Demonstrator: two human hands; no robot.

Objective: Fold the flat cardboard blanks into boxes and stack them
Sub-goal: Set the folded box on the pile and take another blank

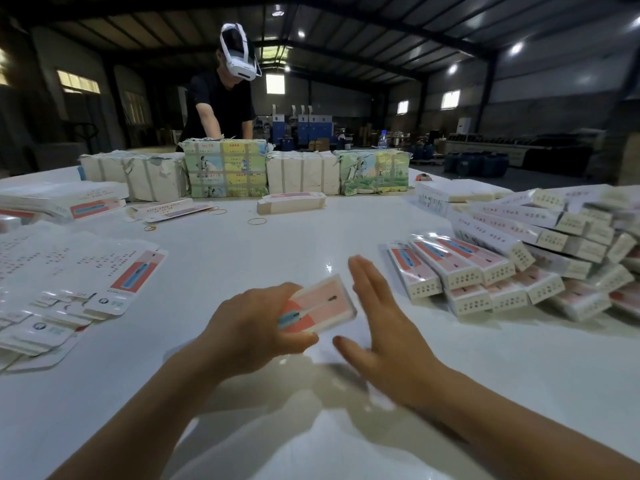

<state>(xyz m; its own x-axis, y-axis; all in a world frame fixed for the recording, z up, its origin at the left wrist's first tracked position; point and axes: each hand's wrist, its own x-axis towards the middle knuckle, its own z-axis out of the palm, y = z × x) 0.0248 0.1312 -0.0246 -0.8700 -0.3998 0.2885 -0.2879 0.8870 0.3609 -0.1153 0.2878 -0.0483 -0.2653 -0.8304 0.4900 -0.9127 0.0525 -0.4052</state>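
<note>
My left hand (252, 327) grips a folded box (320, 304), white with a pink and red panel and a blue item printed on it, held just above the white table (277, 244). My right hand (377, 327) is flat with straight fingers, right beside the box's right end. Flat cardboard blanks (79, 289) lie spread in a pile at the left. A heap of finished boxes (512, 258) is stacked at the right.
Wrapped paper bundles (225, 173) line the table's far side, where another person with a white headset (239, 57) leans over them. A single folded box (291, 202), more blanks (59, 202) and rubber bands (257, 221) lie mid-table.
</note>
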